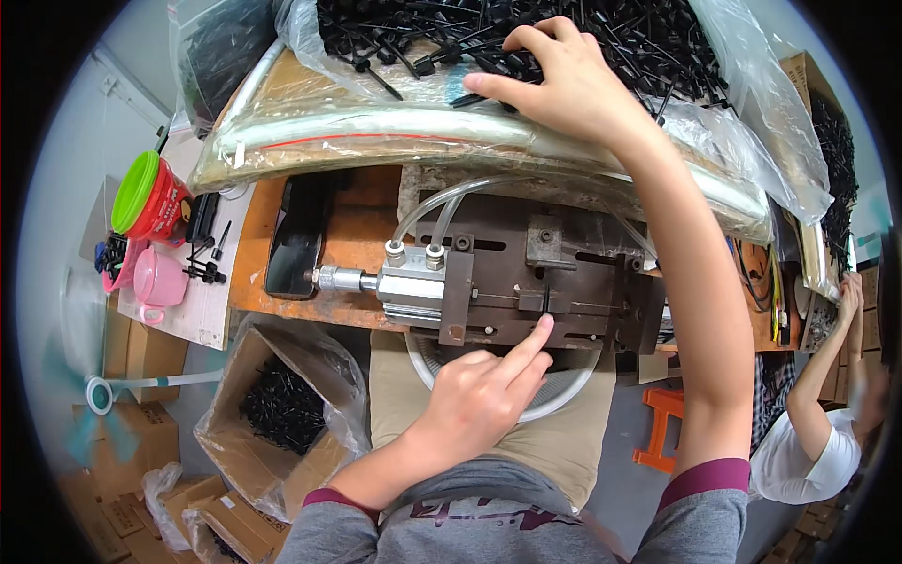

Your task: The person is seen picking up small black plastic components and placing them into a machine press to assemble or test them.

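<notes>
Left hand (479, 399) loosely curled, nothing held; index fingertip pressed against front edge of metal press (526, 282), just below small black part (547, 299) standing upright in its slot. Right hand (564, 80) laid on heap of black plastic parts (526, 38) in clear bag at table's far side, fingers (498, 85) bent over several pieces; grip cannot be told. Phone (296, 240) lying left of press.

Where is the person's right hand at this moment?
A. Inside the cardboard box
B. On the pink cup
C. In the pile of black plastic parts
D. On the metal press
C: the right hand rests spread on the black plastic parts in the clear bag.
</notes>
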Tool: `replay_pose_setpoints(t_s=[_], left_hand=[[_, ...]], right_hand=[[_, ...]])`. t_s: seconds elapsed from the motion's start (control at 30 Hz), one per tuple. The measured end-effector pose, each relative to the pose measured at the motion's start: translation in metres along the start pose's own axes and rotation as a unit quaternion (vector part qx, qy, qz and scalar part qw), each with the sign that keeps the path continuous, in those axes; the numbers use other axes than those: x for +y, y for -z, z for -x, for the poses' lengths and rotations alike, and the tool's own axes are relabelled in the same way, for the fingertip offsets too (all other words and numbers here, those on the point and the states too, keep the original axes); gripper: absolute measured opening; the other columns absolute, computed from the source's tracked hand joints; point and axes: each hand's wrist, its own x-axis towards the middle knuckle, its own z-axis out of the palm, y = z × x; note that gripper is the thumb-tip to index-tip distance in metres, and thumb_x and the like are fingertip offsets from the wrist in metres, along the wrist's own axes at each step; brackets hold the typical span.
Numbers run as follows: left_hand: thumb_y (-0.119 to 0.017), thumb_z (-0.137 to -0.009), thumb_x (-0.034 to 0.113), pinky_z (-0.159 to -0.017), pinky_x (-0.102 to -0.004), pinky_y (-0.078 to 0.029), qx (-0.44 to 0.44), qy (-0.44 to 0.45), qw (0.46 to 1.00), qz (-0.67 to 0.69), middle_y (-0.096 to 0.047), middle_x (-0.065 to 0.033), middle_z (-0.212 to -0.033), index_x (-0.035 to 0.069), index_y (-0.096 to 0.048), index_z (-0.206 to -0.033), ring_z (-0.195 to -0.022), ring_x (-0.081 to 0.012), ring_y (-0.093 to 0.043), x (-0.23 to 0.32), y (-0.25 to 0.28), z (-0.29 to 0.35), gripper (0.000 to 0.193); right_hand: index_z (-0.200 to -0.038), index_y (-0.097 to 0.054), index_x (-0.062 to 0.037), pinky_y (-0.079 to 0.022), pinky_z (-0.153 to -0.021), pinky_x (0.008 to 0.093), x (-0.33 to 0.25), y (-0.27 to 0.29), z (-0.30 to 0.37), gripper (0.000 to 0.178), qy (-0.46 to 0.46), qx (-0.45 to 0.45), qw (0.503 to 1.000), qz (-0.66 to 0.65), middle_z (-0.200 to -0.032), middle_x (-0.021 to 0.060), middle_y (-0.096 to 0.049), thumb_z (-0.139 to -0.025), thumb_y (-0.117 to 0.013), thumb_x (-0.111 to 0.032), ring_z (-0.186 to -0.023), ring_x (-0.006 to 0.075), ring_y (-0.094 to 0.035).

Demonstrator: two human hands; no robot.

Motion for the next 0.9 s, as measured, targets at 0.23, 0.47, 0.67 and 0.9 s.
replay_pose_setpoints(t_s=[0.23,0.47,0.67,0.9], left_hand=[[-0.082,-0.070,0.024,-0.052,-0.0234,-0.048,0.001,-0.006,0.997,0.082,-0.064,-0.0104,-0.126,0.006,-0.070,-0.100,-0.055,-0.0140,-0.059,0.003,0.013,0.011,0.037],[-0.085,-0.067,0.027,-0.052,-0.0209,-0.048,0.034,-0.012,0.995,0.092,-0.068,-0.0111,-0.120,0.006,-0.071,-0.110,-0.056,-0.0124,-0.061,0.002,0.014,0.011,0.050],[-0.085,-0.067,0.023,-0.053,-0.0215,-0.049,0.046,-0.012,0.995,0.089,-0.069,-0.0108,-0.117,0.005,-0.070,-0.112,-0.061,-0.0131,-0.064,0.003,0.015,0.010,0.050],[-0.085,-0.068,0.021,-0.053,-0.0214,-0.049,0.054,-0.017,0.994,0.089,-0.069,-0.0098,-0.117,0.006,-0.070,-0.113,-0.061,-0.0125,-0.064,0.005,0.015,0.007,0.050]], right_hand=[[-0.106,-0.064,-0.0057,-0.048,-0.086,0.0380,0.004,0.015,0.017,0.039,0.018,0.011,0.999,-0.026,-0.106,0.0118,-0.059,-0.085,-0.069,-0.038,-0.099,0.0286,-0.059],[-0.107,-0.063,-0.0053,-0.047,-0.081,0.0352,0.025,0.032,0.042,0.035,0.049,0.020,0.995,-0.084,-0.103,0.0099,-0.061,-0.088,-0.067,-0.034,-0.095,0.0261,-0.060],[-0.112,-0.063,-0.0067,-0.048,-0.086,0.0376,0.027,0.049,0.062,0.034,0.070,0.003,0.992,-0.108,-0.108,0.0121,-0.062,-0.088,-0.068,-0.031,-0.100,0.0295,-0.062],[-0.102,-0.066,-0.0038,-0.052,-0.073,0.0331,0.035,0.049,0.078,0.019,0.121,0.100,0.985,-0.078,-0.099,0.0098,-0.066,-0.085,-0.069,-0.012,-0.086,0.0285,-0.067]])
